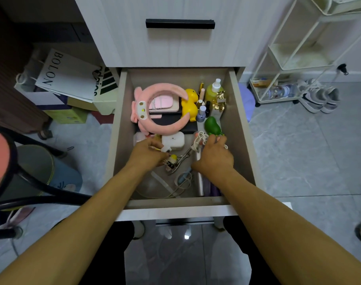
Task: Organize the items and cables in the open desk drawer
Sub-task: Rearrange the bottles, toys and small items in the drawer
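While both hands are reaching into the open drawer (pixel 122 128) at frame centre, the step in hand is judged to be the sorting of small loose items in its lower half. The left hand (pixel 148 154) is curled over small things at lower centre, beside a yellow-topped clip (pixel 172 158) and a metal eyelash curler (pixel 180 159); a pinch on something small is suggested, but what is gripped cannot be told. The right hand (pixel 215 154) is curled around a coiled white cable (pixel 200 139), which is bunched just below the green toy (pixel 212 125).

Toward the top of the drawer, items are seen already grouped: a pink plush headband (pixel 153 112) lying over flat cases, a yellow duck figure (pixel 189 105), and bottles (pixel 213 90) at the upper right. A white earbud case (pixel 173 140) sits between the hands. A second loose cable (pixel 182 183) lies untidy near the drawer front.

The next move is judged to call for lifting the coiled cable clear without snagging the curler or toppling the green toy and the small bottle (pixel 201 114).

Open room is limited: bare drawer floor is seen only at the lower left. The side walls stand close to both wrists, so lifts are best made straight up.
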### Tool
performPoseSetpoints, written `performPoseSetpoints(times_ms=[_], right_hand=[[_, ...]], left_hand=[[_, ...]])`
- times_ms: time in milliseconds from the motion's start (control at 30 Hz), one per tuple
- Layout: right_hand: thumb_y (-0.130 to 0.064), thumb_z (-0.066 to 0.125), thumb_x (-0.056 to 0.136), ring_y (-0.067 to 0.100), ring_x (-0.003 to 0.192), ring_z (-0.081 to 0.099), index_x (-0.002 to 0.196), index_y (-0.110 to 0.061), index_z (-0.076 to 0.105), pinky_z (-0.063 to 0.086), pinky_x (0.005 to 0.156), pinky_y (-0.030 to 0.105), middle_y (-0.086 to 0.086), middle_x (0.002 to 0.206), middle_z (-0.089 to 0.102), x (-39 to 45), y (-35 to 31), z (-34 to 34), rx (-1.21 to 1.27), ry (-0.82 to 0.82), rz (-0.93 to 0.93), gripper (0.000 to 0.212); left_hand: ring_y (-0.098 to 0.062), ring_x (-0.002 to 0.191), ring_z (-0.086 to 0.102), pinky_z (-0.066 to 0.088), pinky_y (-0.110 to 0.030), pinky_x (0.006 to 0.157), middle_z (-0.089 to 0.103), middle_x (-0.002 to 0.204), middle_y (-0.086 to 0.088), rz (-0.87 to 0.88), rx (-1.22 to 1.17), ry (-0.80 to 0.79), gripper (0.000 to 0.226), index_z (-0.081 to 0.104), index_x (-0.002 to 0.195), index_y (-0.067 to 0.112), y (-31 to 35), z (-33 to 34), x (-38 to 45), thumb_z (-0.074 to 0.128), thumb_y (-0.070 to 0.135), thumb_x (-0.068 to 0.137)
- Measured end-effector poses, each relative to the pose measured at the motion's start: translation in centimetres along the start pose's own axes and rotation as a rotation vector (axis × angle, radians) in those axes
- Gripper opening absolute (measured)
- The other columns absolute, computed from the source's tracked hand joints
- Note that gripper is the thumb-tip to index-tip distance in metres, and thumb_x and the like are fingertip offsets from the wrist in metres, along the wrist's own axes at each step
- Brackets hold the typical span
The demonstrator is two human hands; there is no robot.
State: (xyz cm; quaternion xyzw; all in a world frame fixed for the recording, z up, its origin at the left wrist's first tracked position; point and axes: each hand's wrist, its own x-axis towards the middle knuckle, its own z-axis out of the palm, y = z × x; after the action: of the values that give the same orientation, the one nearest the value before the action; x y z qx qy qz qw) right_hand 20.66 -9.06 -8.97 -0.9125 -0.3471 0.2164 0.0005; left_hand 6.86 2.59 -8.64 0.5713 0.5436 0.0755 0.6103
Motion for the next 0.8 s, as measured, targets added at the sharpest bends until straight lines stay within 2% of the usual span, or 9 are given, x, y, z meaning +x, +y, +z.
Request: performPoseSetpoints(times_ms=[67,167,233,367,433,533,600,700,800], right_hand=[[-0.043,0.078,0.074,0.034,0.117,0.051,0.140,-0.008,0.023,0.050,0.085,0.039,0.016,0.144,0.020,-0.2,0.2,0.0,0.059,0.027,0.016,0.092],[-0.032,0.077,0.078,0.039,0.107,0.056,0.131,-0.010,0.031,0.049,0.081,0.040,0.016,0.138,0.027,-0.2,1.0,-0.2,0.139,0.031,-0.017,0.074],[-0.030,0.076,0.079,0.041,0.104,0.057,0.130,-0.010,0.032,0.049,0.080,0.041,0.016,0.135,0.029,-0.2,1.7,-0.5,0.136,0.021,-0.018,0.071],[-0.036,0.074,0.080,0.039,0.103,0.059,0.134,-0.014,0.031,0.051,0.080,0.043,0.015,0.135,0.031,-0.1,2.5,-0.8,0.030,0.029,-0.070,0.072],[-0.033,0.070,0.083,0.037,0.100,0.060,0.137,-0.018,0.031,0.052,0.076,0.042,0.015,0.135,0.034,-0.3,2.3,-0.8,-0.029,0.072,-0.129,0.068],[-0.022,0.062,0.087,0.034,0.091,0.062,0.133,-0.020,0.035,0.047,0.062,0.036,0.011,0.131,0.038,-0.8,1.6,-0.9,-0.039,0.175,-0.220,0.054],[-0.019,0.058,0.089,0.031,0.092,0.061,0.130,-0.019,0.039,0.046,0.061,0.034,0.009,0.128,0.040,-1.0,1.4,-1.1,-0.023,0.233,-0.249,0.045],[-0.016,0.053,0.091,0.030,0.098,0.057,0.123,-0.016,0.050,0.050,0.072,0.036,0.008,0.120,0.051,-0.9,1.8,-1.5,0.059,0.188,-0.351,0.032],[-0.011,0.055,0.087,0.031,0.109,0.055,0.119,-0.019,0.060,0.050,0.085,0.039,0.008,0.119,0.060,-0.8,2.0,-0.9,0.115,-0.128,-0.502,0.034]], left_hand=[[-0.016,0.080,0.067,0.058,-0.021,0.060,0.068,0.098,-0.012,-0.003,0.024,-0.002,0.021,0.061,0.090,0.010,-0.3,0.0,0.0,0.073,-0.004,0.080],[-0.022,0.088,0.068,0.060,-0.031,0.073,0.068,0.103,-0.014,-0.019,0.071,-0.022,0.022,0.061,0.090,0.012,-0.5,0.4,0.1,0.073,-0.003,0.080],[-0.026,0.093,0.068,0.060,-0.036,0.077,0.067,0.105,-0.015,-0.042,0.104,-0.044,0.022,0.060,0.090,0.014,-0.4,0.7,0.1,0.073,-0.002,0.081],[-0.024,0.090,0.065,0.056,-0.026,0.061,0.064,0.104,-0.013,-0.039,0.196,-0.068,0.021,0.058,0.086,0.015,-0.4,0.8,-0.2,0.072,0.000,0.083],[-0.023,0.087,0.066,0.057,-0.024,0.059,0.064,0.102,-0.012,-0.045,0.193,-0.093,0.018,0.061,0.093,0.011,-0.5,0.6,-0.6,0.072,0.002,0.084],[-0.023,0.084,0.069,0.059,-0.024,0.060,0.067,0.102,-0.015,-0.068,0.069,-0.180,0.023,0.062,0.107,0.003,-0.6,0.3,-0.9,0.071,0.004,0.086],[-0.025,0.088,0.069,0.060,-0.026,0.065,0.068,0.105,-0.018,-0.040,0.093,-0.210,0.022,0.063,0.109,0.004,-0.7,0.5,-1.0,0.069,0.008,0.089],[-0.019,0.092,0.063,0.051,-0.028,0.071,0.066,0.099,-0.003,0.133,0.536,-0.120,0.011,0.066,0.101,0.017,-1.3,0.5,-0.5,0.067,0.021,0.092],[-0.024,0.095,0.062,0.053,-0.035,0.084,0.065,0.100,-0.004,0.246,0.991,0.013,0.005,0.062,0.095,0.022,-1.5,-0.1,-0.6,0.063,0.020,0.091]])
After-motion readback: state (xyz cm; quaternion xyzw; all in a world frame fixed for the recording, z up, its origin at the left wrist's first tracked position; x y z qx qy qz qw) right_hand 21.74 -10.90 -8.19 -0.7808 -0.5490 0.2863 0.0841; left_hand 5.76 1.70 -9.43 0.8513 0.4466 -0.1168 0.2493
